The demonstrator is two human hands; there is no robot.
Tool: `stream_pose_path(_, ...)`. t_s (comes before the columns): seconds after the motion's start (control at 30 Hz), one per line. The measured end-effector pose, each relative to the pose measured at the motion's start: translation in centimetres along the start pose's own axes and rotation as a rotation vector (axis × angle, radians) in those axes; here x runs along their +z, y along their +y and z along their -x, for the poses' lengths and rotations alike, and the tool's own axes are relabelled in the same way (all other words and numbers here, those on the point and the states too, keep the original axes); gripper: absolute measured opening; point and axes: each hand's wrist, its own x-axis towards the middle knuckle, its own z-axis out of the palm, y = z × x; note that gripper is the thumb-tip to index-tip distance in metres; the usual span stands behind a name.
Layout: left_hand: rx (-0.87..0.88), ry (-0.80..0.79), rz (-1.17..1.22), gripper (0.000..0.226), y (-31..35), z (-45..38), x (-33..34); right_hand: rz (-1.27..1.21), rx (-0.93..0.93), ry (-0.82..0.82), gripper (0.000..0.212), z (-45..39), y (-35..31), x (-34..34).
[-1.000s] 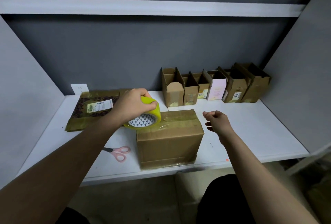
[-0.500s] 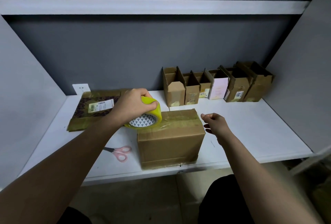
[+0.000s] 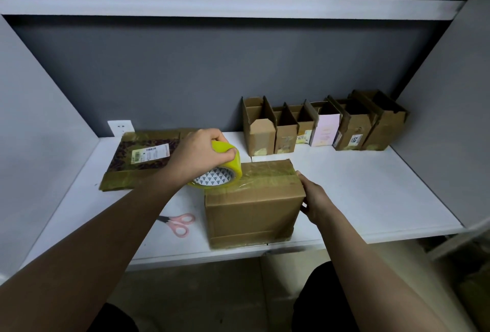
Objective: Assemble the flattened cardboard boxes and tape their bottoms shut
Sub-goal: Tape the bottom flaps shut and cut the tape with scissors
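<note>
Pink-handled scissors [image 3: 178, 223] are laid on the white table [image 3: 371, 193] (a wall socket [image 3: 120, 127] is mounted behind).

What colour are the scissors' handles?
Pink; the scissors lie left of the box, seen in the head view.

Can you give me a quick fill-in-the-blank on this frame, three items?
1. The left hand grips the yellow ____ on the box.
2. The right hand rests against the box's ____ side.
3. The pink ____ lie on the table, left of the box.

Missing: tape roll; right; scissors
</note>
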Motion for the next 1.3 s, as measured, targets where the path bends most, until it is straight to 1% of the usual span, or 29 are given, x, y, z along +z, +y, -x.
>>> stream_pose_path(0.13,-0.008,0.007,0.010,0.020,0.0,0.0,0.0,0.002,0.096,-0.043,0.032,0.5,-0.3,-0.1)
stream_pose_path(0.23,0.004,0.010,0.002,0.021,0.2,0.1,0.1,0.012,0.187,-0.057,0.029,0.8,-1.1,-0.4)
stream_pose_path(0.33,0.010,0.009,-0.005,0.020,0.3,0.2,0.0,0.053,0.128,-0.038,0.021,0.7,-2.2,-0.1)
stream_pose_path(0.43,0.006,0.008,0.000,0.020,0.4,0.3,-0.1,0.089,0.091,-0.060,0.034,0.7,-2.4,0.3)
stream_pose_path(0.5,0.007,0.011,-0.002,0.019,0.5,0.4,-0.1,0.090,0.124,-0.061,0.040,0.7,-2.4,0.3)
stream_pose_path(0.57,0.011,0.013,0.000,0.019,0.6,0.4,0.0,0.072,0.167,-0.052,0.040,0.7,-2.6,0.3)
stream_pose_path(0.63,0.007,0.021,0.007,0.019,0.6,0.4,0.0,0.054,0.187,-0.028,0.036,0.5,-2.6,0.5)
stream_pose_path(0.73,-0.010,0.023,0.021,0.020,0.4,0.5,0.0,0.033,0.223,0.015,0.023,0.7,-2.4,0.8)
stream_pose_path(0.8,-0.009,0.023,0.019,0.020,0.5,0.5,0.0,0.044,0.203,0.035,0.022,0.6,-2.3,0.7)
stream_pose_path(0.83,-0.008,0.025,0.017,0.020,0.6,0.6,0.0,0.052,0.150,0.058,0.021,0.5,-2.2,0.7)
stream_pose_path(0.87,-0.009,0.028,0.015,0.020,0.6,0.6,0.0,0.059,0.063,0.089,0.020,0.4,-2.1,0.7)
stream_pose_path(0.9,-0.009,0.030,0.015,0.020,0.6,0.6,-0.1,0.081,-0.056,0.118,0.023,0.3,-1.8,0.5)
stream_pose_path(0.93,-0.010,0.031,0.016,0.020,0.6,0.6,0.0,0.119,-0.186,0.120,0.033,0.8,-1.6,0.3)
stream_pose_path(0.97,-0.008,0.029,0.019,0.020,0.6,0.7,0.0,0.194,-0.321,0.074,0.045,1.6,-1.3,0.1)
stream_pose_path(1.0,-0.009,0.026,0.024,0.019,0.5,0.7,0.0,0.318,-0.452,-0.009,0.060,2.4,-0.9,-0.1)
stream_pose_path(1.07,-0.007,0.026,0.028,0.019,0.5,0.6,-0.1,0.702,-0.677,-0.136,0.093,3.5,-0.1,-0.3)
stream_pose_path(1.1,-0.007,0.023,0.030,0.019,0.5,0.6,0.0,0.925,-0.768,-0.132,0.105,3.4,0.4,-0.4)
stream_pose_path(1.13,-0.007,0.020,0.034,0.019,0.5,0.6,0.0,1.109,-0.828,-0.095,0.113,3.2,0.7,-0.4)
stream_pose_path(1.17,-0.004,0.018,0.036,0.020,0.5,0.6,0.0,1.226,-0.853,-0.044,0.115,2.9,1.0,-0.2)
stream_pose_path(1.2,-0.003,0.019,0.036,0.020,0.5,0.6,0.0,1.286,-0.862,0.004,0.113,2.8,1.1,0.0)
stream_pose_path(1.3,0.008,0.027,0.016,0.019,0.5,0.7,0.1,1.388,-0.897,0.065,0.104,2.6,1.3,0.3)
